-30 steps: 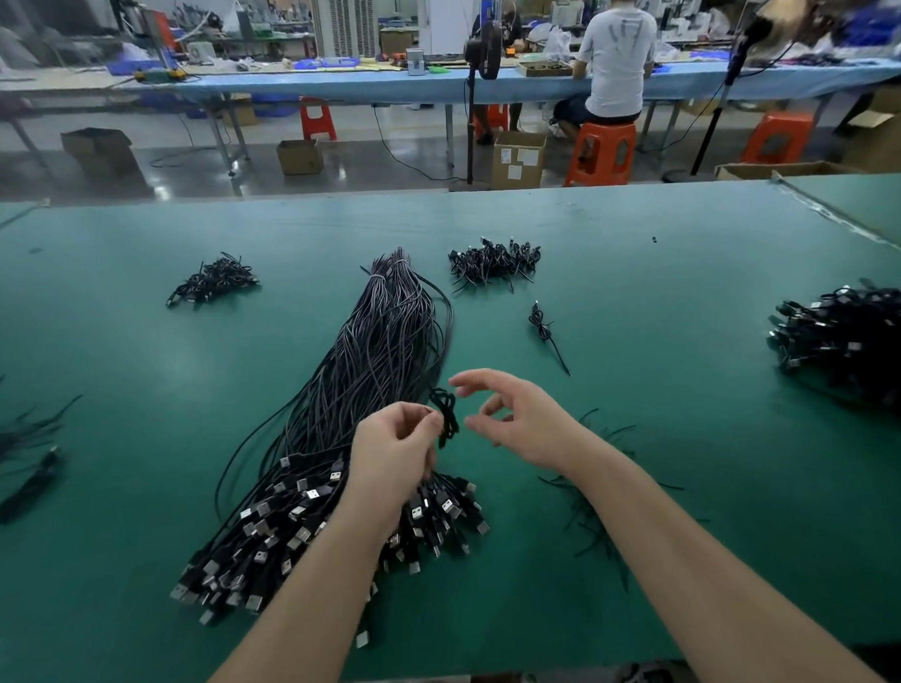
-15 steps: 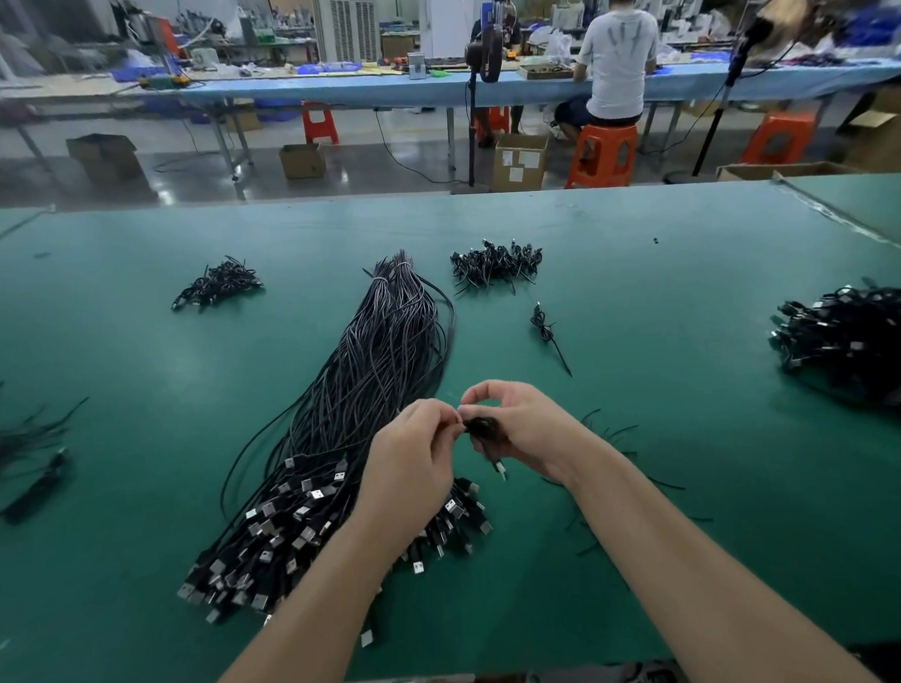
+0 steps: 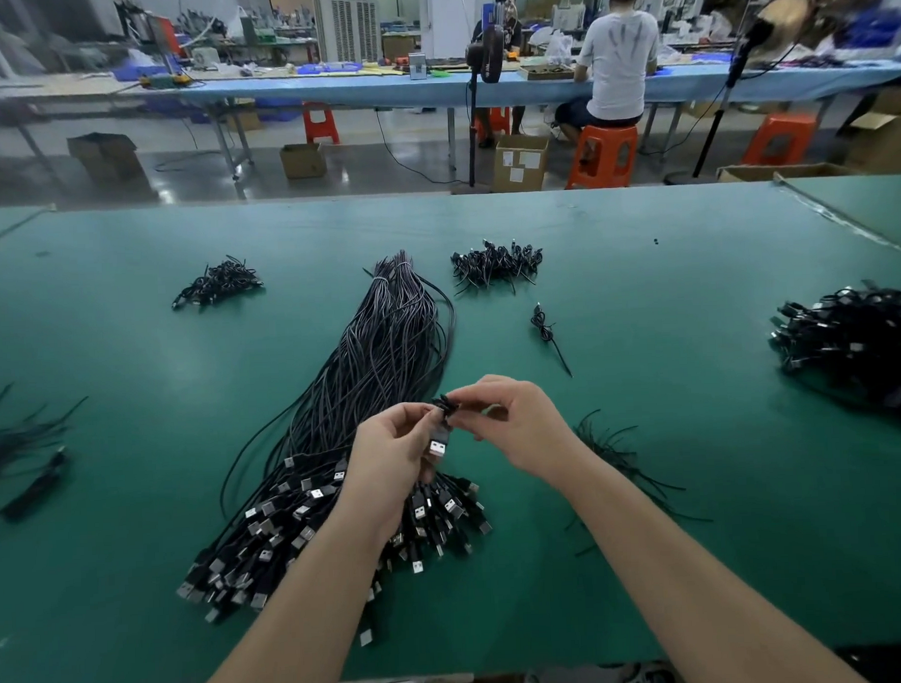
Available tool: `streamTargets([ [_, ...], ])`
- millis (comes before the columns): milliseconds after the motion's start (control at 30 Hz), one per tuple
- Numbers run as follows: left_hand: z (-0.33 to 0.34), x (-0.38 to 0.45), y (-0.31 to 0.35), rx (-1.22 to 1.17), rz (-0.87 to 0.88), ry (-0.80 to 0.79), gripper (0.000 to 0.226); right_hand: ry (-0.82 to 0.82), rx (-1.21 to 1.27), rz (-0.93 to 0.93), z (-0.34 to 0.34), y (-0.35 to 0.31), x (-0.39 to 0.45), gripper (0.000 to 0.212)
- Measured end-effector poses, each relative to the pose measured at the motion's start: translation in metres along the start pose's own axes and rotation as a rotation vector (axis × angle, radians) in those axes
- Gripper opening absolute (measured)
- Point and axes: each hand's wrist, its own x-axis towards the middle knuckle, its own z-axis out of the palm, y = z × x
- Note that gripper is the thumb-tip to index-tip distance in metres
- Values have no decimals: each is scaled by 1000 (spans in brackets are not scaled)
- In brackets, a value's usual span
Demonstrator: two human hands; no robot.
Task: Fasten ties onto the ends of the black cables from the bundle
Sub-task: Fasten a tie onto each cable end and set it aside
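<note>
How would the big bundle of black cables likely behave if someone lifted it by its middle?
The cable bundle would probably sag: its thin strands curve loosely over the green table. It seems bound only at the far end, so the splayed USB plugs would likely dangle and scatter.

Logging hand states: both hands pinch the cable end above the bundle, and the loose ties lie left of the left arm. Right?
Not quite. The head view shows the loose ties lying right of the right hand. The rest stands: it and the left hand pinch the cable end above the bundle.
</note>
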Motion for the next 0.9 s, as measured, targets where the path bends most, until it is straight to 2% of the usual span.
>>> streamTargets([
  [267, 14, -2, -3, -241, -84, 74, 10, 61, 22, -16, 5, 0, -1, 27],
  [433, 15, -2, -5, -283, -53, 74, 10, 83, -23, -16, 6, 4, -1, 23],
  [533, 11, -2, -7, -182, 0, 64, 18, 57, -15, 42, 4, 4, -3, 16],
  [700, 6, 0, -9, 423, 392, 114, 13, 49, 31, 164, 0, 0, -3, 14],
  [900, 4, -5, -18, 872, 954, 171, 8, -46, 268, 399, -6, -8, 0, 22],
])
